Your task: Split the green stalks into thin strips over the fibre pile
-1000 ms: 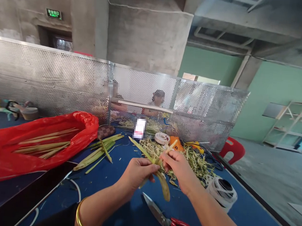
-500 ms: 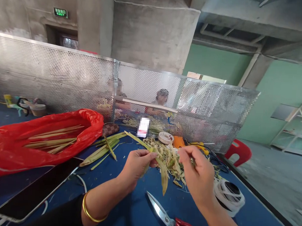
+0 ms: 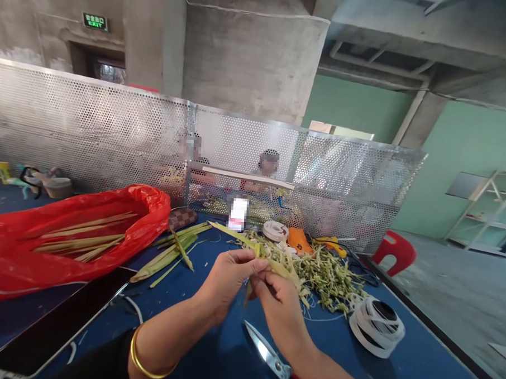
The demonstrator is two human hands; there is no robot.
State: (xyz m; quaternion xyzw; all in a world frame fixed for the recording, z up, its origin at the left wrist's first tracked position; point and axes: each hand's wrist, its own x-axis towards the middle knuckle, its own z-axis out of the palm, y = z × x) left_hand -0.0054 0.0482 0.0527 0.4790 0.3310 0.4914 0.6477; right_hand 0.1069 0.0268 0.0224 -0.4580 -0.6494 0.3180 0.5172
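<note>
A yellow-green leaf strip (image 3: 230, 231) is pinched between the thumb and fingers of my left hand (image 3: 232, 275), its far end reaching up and left. My right hand (image 3: 279, 299) meets the left one with fingers closed on the folded lower part of the same leaf, which is partly hidden by the fingers. Below the hands lies a pair of scissors (image 3: 266, 349) with red handles, partly covered by my right forearm. Just beyond the hands a heap of shredded leaf pieces (image 3: 327, 276) spreads over the blue table (image 3: 212, 355).
On the left are a red plastic bag (image 3: 149, 207) of dry leaves, loose leaves (image 3: 161, 258) and a black flat panel (image 3: 58, 326). White tape rolls (image 3: 376, 329) stand at right. A lit phone (image 3: 238, 213) leans before a perforated metal screen (image 3: 247, 133); people sit behind it.
My right hand has come down and left from above the leaf heap to take hold of the leaf strip beside my left hand. The leaf's hanging end is now folded up.
</note>
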